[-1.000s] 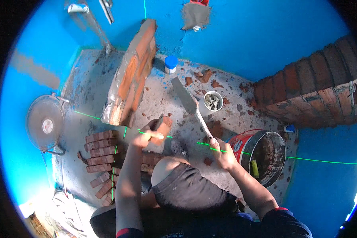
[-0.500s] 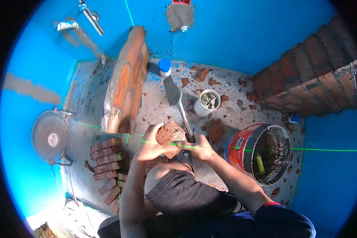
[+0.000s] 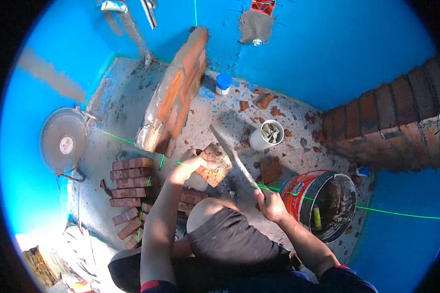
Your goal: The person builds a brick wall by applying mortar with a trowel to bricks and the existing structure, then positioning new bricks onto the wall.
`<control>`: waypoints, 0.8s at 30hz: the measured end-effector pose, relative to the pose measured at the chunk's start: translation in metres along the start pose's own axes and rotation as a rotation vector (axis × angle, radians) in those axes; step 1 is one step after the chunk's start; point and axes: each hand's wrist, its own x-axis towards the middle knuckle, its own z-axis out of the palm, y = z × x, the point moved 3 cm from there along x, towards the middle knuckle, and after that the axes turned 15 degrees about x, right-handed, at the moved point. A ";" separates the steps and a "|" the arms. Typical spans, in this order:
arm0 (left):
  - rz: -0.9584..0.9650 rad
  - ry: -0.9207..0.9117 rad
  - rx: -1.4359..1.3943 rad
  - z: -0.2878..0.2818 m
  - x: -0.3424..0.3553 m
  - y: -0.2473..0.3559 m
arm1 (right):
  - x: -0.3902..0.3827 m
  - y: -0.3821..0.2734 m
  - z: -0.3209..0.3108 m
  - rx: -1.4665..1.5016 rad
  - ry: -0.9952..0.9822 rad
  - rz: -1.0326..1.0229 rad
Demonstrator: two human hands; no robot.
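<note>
Left hand (image 3: pixel 189 162): fingers curled round the left end of a brick, gripping it above the floor.
Brick (image 3: pixel 213 163): tilted, held over the middle of the floor, just above the knee; blade edge against its right side.
Right hand (image 3: pixel 270 204): fingers shut round the handle of a trowel.
Trowel (image 3: pixel 232 155): blade slanting up and left from the hand, touching the brick.
Knee (image 3: pixel 211 213): bare, in dark shorts, directly below the brick.
Bucket (image 3: pixel 326 199): red outside, mortar-stained inside, just beside the right hand, near the floor's right edge.
Cup (image 3: pixel 265 135): white, holding grey scraps, beyond the trowel tip, toward the back of the floor.
Brick stack (image 3: pixel 130 183): lying in rows at the floor's left side, near the left forearm.
Low wall (image 3: pixel 177 101): part-built, running from mid-floor toward the back blue wall.
Fan (image 3: pixel 63 140): at the floor's left edge, against the blue wall.
Floor (image 3: pixel 122 97): grey, speckled with mortar and brick chips.
</note>
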 end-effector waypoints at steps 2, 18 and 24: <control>0.005 -0.006 0.062 0.004 -0.008 0.024 | 0.001 0.002 -0.004 -0.060 -0.001 0.005; 0.146 -0.123 -0.045 -0.009 0.032 -0.015 | -0.018 0.025 0.001 -0.078 0.061 0.145; 0.045 -0.117 -0.202 -0.011 0.017 -0.030 | -0.010 -0.086 -0.014 0.162 0.045 -0.307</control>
